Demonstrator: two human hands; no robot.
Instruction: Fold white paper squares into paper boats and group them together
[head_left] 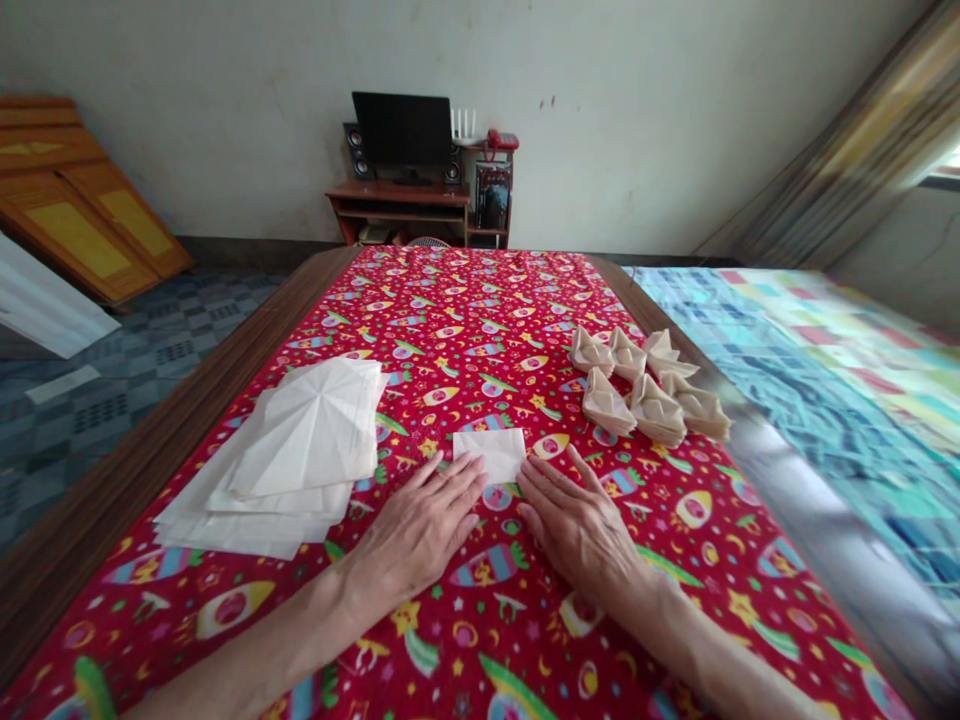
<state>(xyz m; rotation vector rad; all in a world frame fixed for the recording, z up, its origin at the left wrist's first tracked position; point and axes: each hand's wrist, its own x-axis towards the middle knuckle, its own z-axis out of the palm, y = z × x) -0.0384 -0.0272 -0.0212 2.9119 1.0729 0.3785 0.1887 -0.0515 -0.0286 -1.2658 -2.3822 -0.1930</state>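
Observation:
A small folded white paper rectangle [491,455] lies flat on the red patterned tablecloth [480,625], between my two hands. My left hand [435,515] rests palm down with fingers stretched out, its fingertips over the paper's lower left corner. On the other side, my right hand [581,520] is flat too, its fingertips at the paper's right edge. To the left sits a stack of creased white paper sheets [307,430]. Several folded paper boat-like pieces [656,408] stand grouped in two rows at the right.
A bed with a patchwork cover [847,350] adjoins the table's right side. Beyond the far edge, a desk [405,195] holds a monitor [403,130], speakers and a red telephone [495,140]. An orange wooden cabinet [86,210] stands at the left.

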